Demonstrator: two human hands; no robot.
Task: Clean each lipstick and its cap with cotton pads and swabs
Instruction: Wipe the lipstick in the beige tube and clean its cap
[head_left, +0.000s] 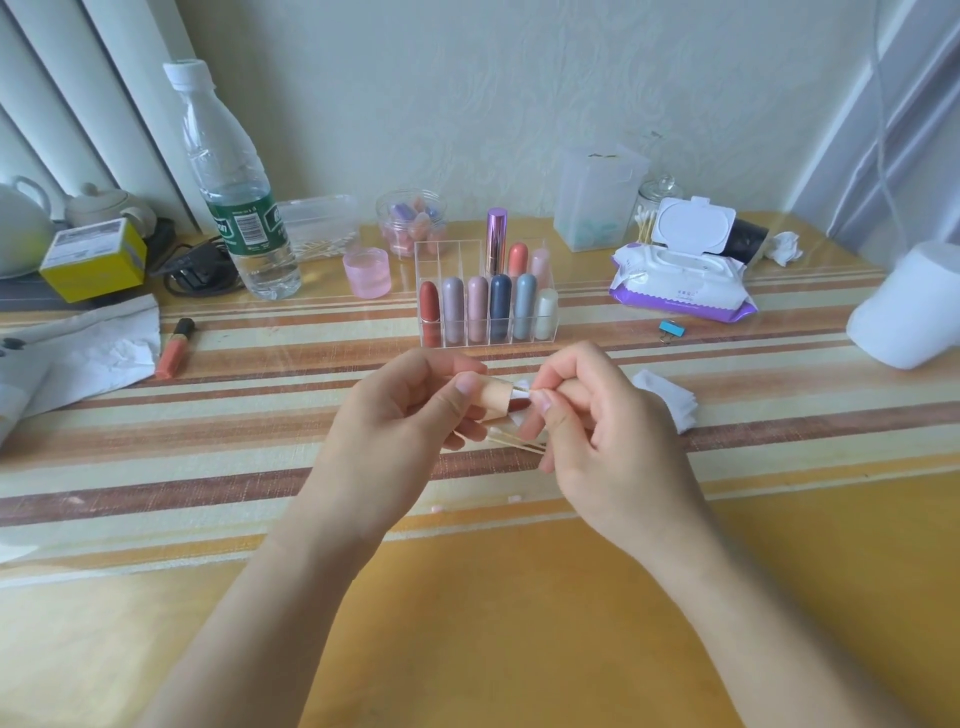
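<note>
Head view: left hand is holding the beige cap, grip curled round it, just in front of the clear organizer. Right hand is pinching a cotton pad at the cap's open end. Cotton swabs are sitting just below the cap, between the fingers.

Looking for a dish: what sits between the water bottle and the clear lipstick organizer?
In the head view, a small pink jar stands between the water bottle and the organizer.
</note>
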